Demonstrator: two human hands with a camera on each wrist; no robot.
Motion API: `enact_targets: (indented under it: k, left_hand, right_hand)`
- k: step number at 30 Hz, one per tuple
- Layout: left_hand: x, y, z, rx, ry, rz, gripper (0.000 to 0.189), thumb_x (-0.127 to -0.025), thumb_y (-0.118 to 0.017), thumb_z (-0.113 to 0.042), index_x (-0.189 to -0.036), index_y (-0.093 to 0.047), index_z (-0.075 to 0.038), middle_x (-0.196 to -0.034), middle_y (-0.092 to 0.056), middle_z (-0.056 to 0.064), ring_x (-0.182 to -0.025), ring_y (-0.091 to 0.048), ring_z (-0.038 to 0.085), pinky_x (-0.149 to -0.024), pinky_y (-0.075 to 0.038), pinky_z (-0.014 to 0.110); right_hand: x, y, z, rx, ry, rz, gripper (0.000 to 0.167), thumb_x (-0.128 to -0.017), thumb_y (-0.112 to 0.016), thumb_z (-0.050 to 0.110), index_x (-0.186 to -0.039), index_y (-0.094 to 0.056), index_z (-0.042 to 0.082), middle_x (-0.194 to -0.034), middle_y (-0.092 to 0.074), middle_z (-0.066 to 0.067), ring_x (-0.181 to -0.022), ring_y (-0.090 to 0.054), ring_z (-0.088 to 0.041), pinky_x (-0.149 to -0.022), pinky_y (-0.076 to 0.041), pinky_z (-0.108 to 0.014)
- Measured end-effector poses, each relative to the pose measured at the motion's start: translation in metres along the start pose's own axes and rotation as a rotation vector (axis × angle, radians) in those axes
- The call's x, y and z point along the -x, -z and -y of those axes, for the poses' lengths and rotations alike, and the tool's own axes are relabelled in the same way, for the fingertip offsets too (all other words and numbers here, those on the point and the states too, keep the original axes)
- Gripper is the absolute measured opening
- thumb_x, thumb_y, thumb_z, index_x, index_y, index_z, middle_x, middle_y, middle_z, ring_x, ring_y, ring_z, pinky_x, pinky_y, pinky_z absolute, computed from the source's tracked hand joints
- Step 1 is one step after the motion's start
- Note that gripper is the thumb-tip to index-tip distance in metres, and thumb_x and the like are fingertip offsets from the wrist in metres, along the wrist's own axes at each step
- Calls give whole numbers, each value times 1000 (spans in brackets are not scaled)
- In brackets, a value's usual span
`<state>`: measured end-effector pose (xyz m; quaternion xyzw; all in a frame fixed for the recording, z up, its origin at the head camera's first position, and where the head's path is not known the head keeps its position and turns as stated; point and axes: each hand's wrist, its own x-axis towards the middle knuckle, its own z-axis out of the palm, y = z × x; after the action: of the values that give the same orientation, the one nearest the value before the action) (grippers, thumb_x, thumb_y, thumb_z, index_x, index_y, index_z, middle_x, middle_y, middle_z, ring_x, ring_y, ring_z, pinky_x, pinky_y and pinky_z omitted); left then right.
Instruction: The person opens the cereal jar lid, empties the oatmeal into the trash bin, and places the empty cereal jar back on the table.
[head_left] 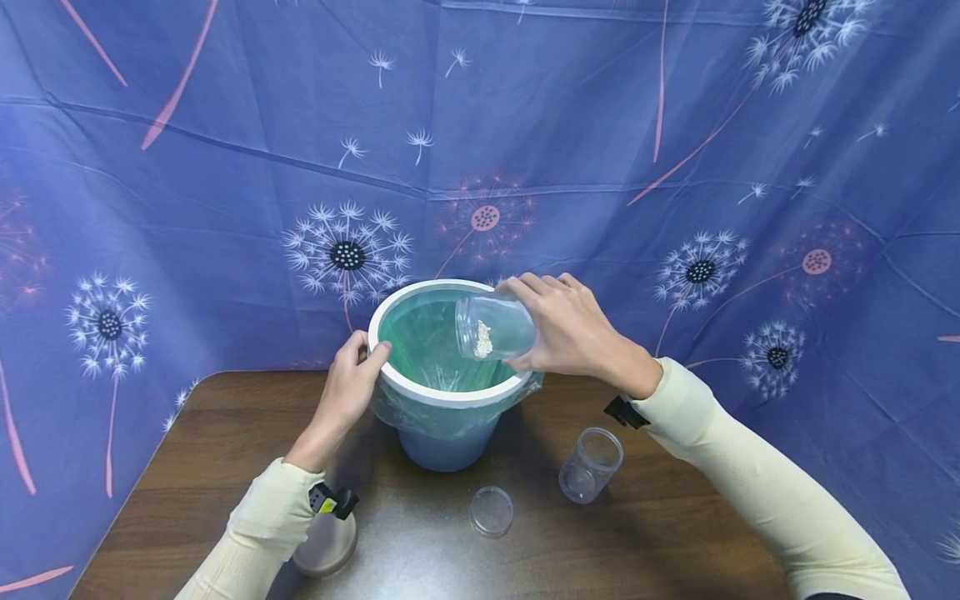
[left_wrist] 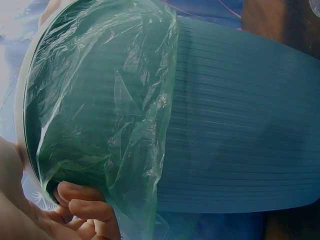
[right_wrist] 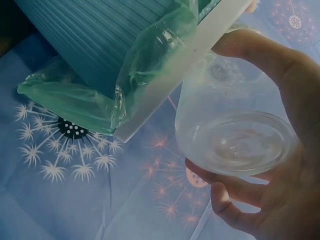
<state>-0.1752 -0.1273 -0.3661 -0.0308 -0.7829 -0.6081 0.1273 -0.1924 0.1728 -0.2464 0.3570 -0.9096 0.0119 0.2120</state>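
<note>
My right hand grips a clear plastic jar, tipped on its side above the bin with its mouth facing left. A small clump of whitish bits lies inside the jar near the mouth. In the right wrist view, thumb and fingers wrap round the jar close to its base. The blue trash can stands upright with a white rim ring and a green plastic bag folded over its edge. My left hand grips the rim on the left, fingers curled under the bag's overhang.
A second clear jar stands on the brown wooden table at right. A clear round lid lies in front of the bin. A beige round object sits partly under the left forearm. Blue dandelion-print cloth hangs behind.
</note>
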Motion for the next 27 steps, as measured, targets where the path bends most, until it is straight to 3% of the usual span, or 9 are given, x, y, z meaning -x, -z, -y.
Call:
enact_targets:
  k: [9, 16, 23, 25, 27]
  left_hand:
    - [0, 0, -1, -6, -1, -7, 23, -107, -58, -28, -98, -54, -7, -85, -52, 3, -87, -50, 21, -78, -39, 33]
    - [0, 0, 0, -4, 0, -10, 23, -107, -58, -27, -96, -53, -8, -82, -49, 1, -84, -49, 21, -75, -38, 32]
    - [0, 0, 1, -7, 12, -13, 22, -107, -58, -26, -97, -53, -7, -84, -49, 5, -86, -49, 22, -77, -38, 33]
    - [-1, -1, 1, -10, 14, -11, 22, -107, -58, -26, -98, -53, -7, -85, -50, 6, -87, -49, 23, -77, -38, 33]
    - [-1, -2, 0, -12, 15, -1, 22, -107, -57, -27, -98, -53, -7, -85, -51, 6, -87, -50, 23, -78, -39, 33]
  right_hand:
    - [2, -5, 0, -82, -64, -63, 96, -60, -101, 48, -141, -62, 14, -128, -72, -10, -113, -68, -30, -93, -49, -52]
    - [0, -8, 0, -107, -62, -84, 94, -59, -101, 46, -139, -64, 13, -127, -72, -10, -113, -68, -30, -94, -49, -53]
    - [-7, -7, 1, -204, -95, -248, 93, -63, -101, 45, -140, -61, 11, -127, -70, -9, -107, -66, -30, -91, -49, -51]
    - [-8, -8, 2, -189, -74, -207, 92, -64, -100, 44, -140, -61, 11, -128, -70, -8, -107, -67, -29, -92, -48, -50]
    - [-8, -9, 4, -118, -36, -111, 90, -64, -100, 44, -138, -62, 11, -126, -70, -8, -107, -67, -30, -94, -46, -50]
